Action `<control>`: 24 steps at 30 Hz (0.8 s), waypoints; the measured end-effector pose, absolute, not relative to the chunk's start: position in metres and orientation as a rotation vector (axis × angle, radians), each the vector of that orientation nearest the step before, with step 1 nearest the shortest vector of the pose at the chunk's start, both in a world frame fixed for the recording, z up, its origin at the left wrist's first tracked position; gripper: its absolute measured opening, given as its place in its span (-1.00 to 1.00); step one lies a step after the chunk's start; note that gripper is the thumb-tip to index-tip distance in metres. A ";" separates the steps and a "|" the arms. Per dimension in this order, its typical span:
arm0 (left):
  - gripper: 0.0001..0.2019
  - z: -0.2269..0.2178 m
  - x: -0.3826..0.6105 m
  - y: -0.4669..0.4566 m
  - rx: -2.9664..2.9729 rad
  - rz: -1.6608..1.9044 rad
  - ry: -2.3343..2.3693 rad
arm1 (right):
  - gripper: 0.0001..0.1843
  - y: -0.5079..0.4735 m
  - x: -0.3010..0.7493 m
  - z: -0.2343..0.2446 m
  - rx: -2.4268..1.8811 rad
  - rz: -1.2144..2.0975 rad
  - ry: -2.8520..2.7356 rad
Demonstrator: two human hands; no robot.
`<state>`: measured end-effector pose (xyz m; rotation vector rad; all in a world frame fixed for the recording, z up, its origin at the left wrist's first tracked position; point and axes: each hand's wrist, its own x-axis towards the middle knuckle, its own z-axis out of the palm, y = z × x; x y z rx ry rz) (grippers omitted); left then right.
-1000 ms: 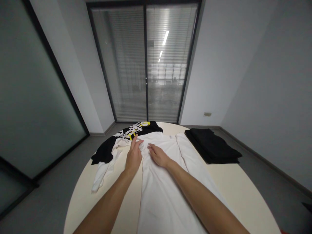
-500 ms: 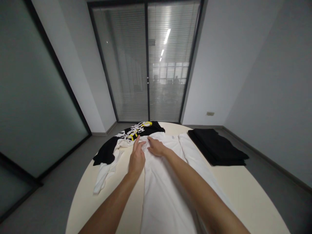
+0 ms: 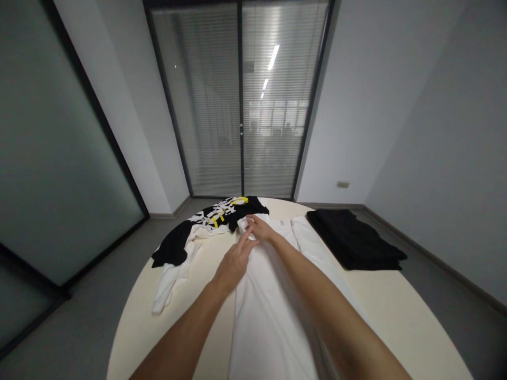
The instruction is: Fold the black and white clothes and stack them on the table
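Observation:
A white shirt [image 3: 273,301] lies spread lengthwise on a round cream table [image 3: 400,311], one sleeve trailing off to the left. My left hand [image 3: 236,260] rests on the shirt's left edge with its fingers stretched forward, open. My right hand [image 3: 259,227] reaches farther, to the shirt's top near the collar; its fingers look curled on the white cloth there. Both forearms run up from the bottom of the view over the shirt.
A black garment with white and yellow print [image 3: 206,224] lies at the table's far left, partly under the white shirt. A folded stack of black clothes [image 3: 354,240] sits at the far right. Beyond the table stand glass doors with blinds [image 3: 241,105].
My right hand has slid away from me up the shirt to its collar end. My left hand has drawn back slightly and turned to the right along the shirt's edge.

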<state>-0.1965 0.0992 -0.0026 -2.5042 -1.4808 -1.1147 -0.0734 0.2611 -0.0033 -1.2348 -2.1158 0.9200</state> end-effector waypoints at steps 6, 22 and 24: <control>-0.56 0.011 -0.203 0.094 -2.444 -1.196 -1.530 | -0.15 0.264 -0.067 0.000 -1.341 0.961 -2.090; -0.78 -0.012 -0.231 0.106 -2.185 -0.856 -2.227 | -0.65 0.279 -0.079 -0.010 -1.342 0.706 -1.877; -0.80 -0.012 -0.230 0.106 -2.164 -0.867 -2.239 | -0.60 0.282 -0.078 -0.009 -1.273 0.711 -1.859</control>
